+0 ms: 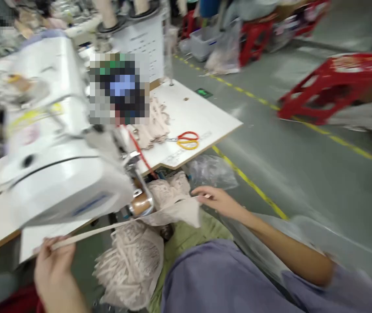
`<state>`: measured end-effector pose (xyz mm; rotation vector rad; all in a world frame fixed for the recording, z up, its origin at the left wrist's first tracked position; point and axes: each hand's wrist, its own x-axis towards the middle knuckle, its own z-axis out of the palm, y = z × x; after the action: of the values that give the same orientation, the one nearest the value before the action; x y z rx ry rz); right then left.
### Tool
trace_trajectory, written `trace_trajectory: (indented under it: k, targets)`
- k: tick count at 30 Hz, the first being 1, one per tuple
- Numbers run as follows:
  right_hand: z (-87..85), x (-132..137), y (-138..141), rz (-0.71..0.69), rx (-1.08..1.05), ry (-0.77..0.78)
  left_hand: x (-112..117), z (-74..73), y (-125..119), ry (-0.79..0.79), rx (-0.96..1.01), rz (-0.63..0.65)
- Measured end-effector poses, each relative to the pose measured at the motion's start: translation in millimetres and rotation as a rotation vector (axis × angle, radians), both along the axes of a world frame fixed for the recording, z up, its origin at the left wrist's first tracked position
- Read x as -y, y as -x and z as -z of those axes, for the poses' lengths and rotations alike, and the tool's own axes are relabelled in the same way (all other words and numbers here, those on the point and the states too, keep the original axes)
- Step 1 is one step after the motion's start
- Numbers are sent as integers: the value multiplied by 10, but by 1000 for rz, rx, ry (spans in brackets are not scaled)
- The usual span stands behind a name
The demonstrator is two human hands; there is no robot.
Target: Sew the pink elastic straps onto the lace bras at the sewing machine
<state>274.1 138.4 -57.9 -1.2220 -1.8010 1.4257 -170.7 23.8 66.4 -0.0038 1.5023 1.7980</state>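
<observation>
Between my two hands a pale beige strip of fabric (pixel 172 211) is stretched, passing just in front of the sewing machine (pixel 65 174) and its metal arm with a brown roller (pixel 140 203). My left hand (pixel 55 256) pinches the narrow end at the lower left. At the wider end, my right hand (pixel 216 201) grips the cloth edge between thumb and fingers. Below the strip hangs a large bunch of beige lace pieces (pixel 132 265). More beige lace (pixel 169 189) lies behind the strip, near the roller. Motion blurs parts of the view.
Scissors with red and yellow handles (pixel 187 140) lie on the white table (pixel 205 115), beside a pile of beige pieces (pixel 153 124). A clear plastic bag (pixel 213 171) is beside the table edge. Red stools (pixel 329 89) stand on the green floor at right.
</observation>
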Motion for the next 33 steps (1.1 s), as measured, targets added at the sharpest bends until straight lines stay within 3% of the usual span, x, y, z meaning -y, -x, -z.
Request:
trace_trajectory:
  k: [3, 5, 6, 9, 13, 17, 20, 23, 25, 27, 30, 33]
  targets:
    - [209, 97, 72, 426, -144, 56, 213, 142, 76, -104, -94, -28]
    - [317, 156, 134, 564, -191, 0, 280, 224, 3, -112, -138, 22]
    - [339, 184, 174, 553, -170, -47, 291, 262, -74, -110, -160, 60]
    - [245, 258, 358, 223, -43, -158, 278, 368, -429, -73, -217, 223]
    - [-98, 302, 749, -328, -21, -154, 243, 464, -992, 36, -323, 475]
    - [-395, 274, 1081, -514, -101, -120, 220, 433, -1443, 154, -502, 725]
    - [-550, 222, 1167, -601, -129, -85, 193, 381, -1634, 192, -601, 880]
    - [-606, 157, 1145, -694, -80, -71, 164, 404, -1674, 212, -636, 944]
    - [-545, 105, 1112, -727, 2, -90, 164, 473, -1647, 210, -626, 932]
    - [-412, 59, 1095, -649, 68, -113, 199, 578, -1635, 202, -593, 857]
    - [-193, 67, 1128, -273, 24, -34, 309, 792, -1749, 158, -475, 741]
    - [-94, 236, 1226, 1, -83, 89, 388, 1044, -1997, 45, -253, 792]
